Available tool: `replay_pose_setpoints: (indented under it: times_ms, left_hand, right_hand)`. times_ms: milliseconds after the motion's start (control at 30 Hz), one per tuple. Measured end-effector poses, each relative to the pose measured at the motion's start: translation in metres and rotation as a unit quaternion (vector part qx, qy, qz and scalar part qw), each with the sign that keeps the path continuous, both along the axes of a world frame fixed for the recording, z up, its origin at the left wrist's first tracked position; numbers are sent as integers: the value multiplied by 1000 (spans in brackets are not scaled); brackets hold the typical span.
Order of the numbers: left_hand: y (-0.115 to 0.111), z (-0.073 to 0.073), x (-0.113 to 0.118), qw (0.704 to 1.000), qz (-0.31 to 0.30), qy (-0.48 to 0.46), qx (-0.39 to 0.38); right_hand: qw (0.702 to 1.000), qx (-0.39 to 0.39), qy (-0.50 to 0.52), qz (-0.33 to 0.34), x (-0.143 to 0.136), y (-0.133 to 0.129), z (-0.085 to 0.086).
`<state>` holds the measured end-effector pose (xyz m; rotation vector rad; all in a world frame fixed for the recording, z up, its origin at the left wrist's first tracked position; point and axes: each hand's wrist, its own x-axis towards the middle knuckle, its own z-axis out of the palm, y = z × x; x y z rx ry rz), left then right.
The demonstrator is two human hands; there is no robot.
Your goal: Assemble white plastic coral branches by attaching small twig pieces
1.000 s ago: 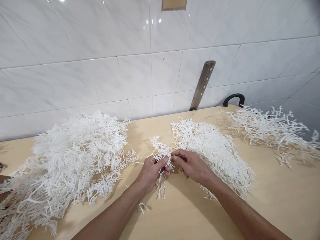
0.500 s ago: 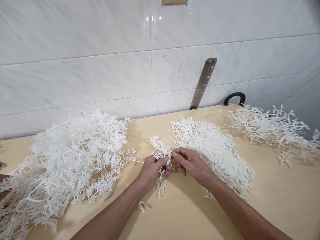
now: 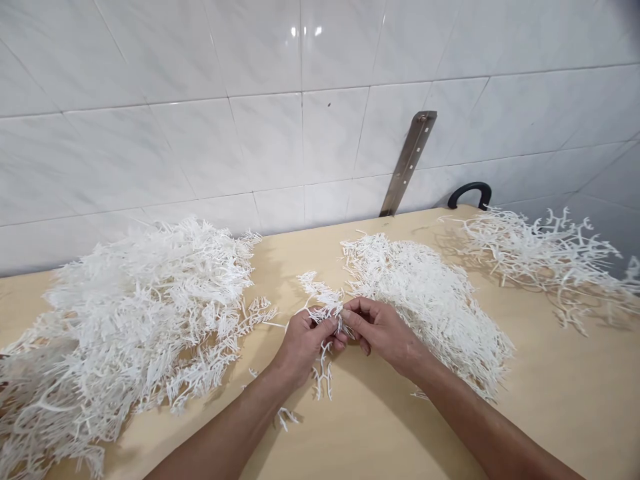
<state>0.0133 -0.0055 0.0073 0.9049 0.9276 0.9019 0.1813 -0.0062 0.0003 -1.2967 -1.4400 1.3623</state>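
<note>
Between my two hands is a white branched plastic sprig, with many thin prongs along its stem. My left hand is closed on it, thumb pressed against the fingers. My right hand meets it from the right, thumb and forefinger pinched at the sprig's near end; the fingertips of both hands almost touch. What exactly lies in the right pinch is too small to make out. Below my left fingers, a bare forked stem piece rests on the table, and a smaller forked bit lies nearer me.
A large heap of white branched sprigs spreads at the left. Small white pieces form a pile beside my right hand. Bare branching stems lie far right. A metal strip leans on the tiled wall, near a black curved handle.
My right fingers have shifted slightly down and left, closer against the left fingertips. The view has tilted a little downward. The piles look the same.
</note>
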Motion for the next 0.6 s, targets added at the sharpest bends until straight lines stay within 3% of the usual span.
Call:
replay_pose_setpoints:
  times_ms: [300,600]
  left_hand:
    - [-3,-2,3,999,11,21,24]
    - [-2,-4,2,999,1,12,33]
  right_hand:
    - [999,-2,-46,-23,-2,-1,-3]
    - [1000,-18,13,-4,-4,-3,1]
